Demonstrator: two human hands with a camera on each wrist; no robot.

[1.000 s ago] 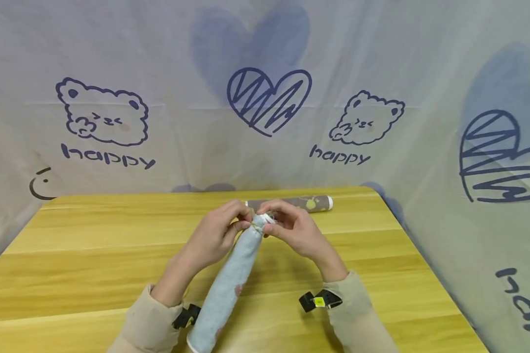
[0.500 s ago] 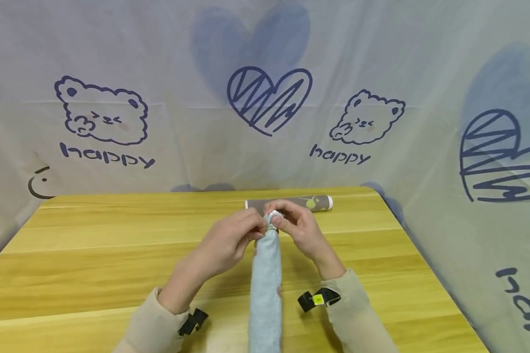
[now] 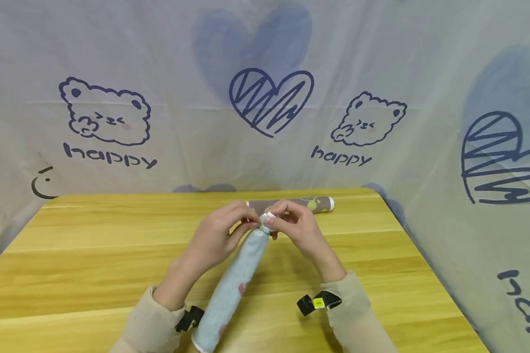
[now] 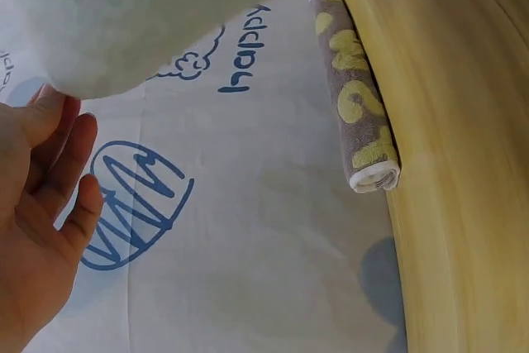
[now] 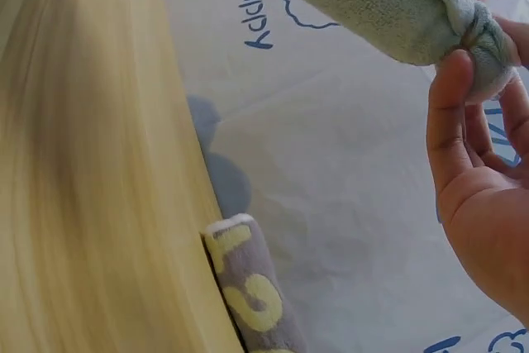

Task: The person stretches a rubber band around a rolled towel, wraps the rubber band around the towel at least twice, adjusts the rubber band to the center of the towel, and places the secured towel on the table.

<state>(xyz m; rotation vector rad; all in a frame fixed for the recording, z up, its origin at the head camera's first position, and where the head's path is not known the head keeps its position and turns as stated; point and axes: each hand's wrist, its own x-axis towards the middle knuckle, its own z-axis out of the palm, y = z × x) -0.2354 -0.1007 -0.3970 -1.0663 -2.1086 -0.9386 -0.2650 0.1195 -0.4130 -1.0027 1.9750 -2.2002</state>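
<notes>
Towel roll (image 3: 234, 284), blue, slants near ctr over table (image 3: 92, 235); L hand (image 3: 214, 233) & R hand (image 3: 301, 228) pinch its far end, prob. to hold bunching tight; brown roll (image 3: 323, 203) far R, likely outta way.

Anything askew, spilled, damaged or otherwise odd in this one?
Nothing looks spilled or damaged. The light blue towel roll is cinched near its far end, where the left hand and right hand grip it; that looks deliberate. The gray towel roll lies neatly by the far edge of the table.
</notes>
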